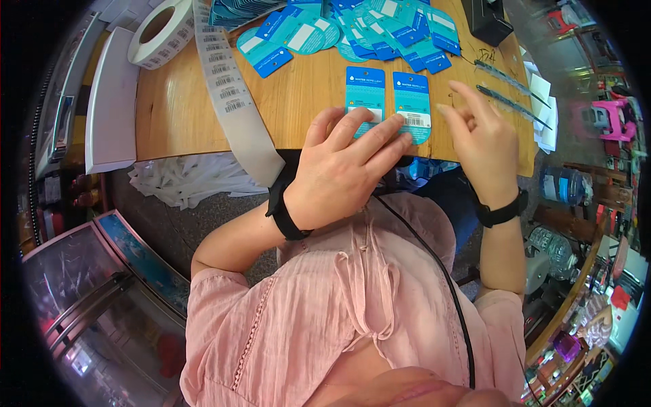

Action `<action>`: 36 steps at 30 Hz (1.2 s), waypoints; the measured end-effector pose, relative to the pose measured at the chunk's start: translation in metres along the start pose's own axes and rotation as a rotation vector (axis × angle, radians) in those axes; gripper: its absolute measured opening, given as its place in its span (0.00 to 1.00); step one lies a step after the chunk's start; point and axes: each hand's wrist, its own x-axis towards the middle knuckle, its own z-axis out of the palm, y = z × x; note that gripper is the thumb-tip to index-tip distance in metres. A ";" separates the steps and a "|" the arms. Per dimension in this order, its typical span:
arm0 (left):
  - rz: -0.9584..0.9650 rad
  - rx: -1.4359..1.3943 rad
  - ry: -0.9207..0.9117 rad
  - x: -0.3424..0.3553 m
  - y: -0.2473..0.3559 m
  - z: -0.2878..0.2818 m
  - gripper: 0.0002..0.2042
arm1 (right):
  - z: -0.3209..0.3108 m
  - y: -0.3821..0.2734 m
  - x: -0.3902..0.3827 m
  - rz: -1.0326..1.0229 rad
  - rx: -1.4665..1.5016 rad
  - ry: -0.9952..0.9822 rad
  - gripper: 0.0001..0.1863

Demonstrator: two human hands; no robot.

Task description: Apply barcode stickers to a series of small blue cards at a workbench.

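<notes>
Two blue-and-teal hang tags lie side by side near the front edge of the wooden table. My left hand [342,163] rests palm down with its fingers spread over their lower parts, covering some of the left tag [365,85] and touching the right tag [411,91]. A white barcode sticker [416,120] is on the right tag. Just to the right, my right hand [483,139] is raised over the table edge, thumb and forefinger apart, with nothing visible between them. A strip of barcode labels [227,85] runs down the table, left of my left hand.
Many similar tags [380,30] are heaped at the back. A label roll [160,34] stands at the far left beside a white box [112,102]. Two thin dark strip-like tools [513,95] and a black box [487,22] lie right. Discarded backing strips [193,178] cover the floor.
</notes>
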 end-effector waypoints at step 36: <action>-0.174 -0.069 -0.026 -0.018 0.015 -0.019 0.28 | 0.118 0.140 -0.137 -0.146 0.190 -0.453 0.26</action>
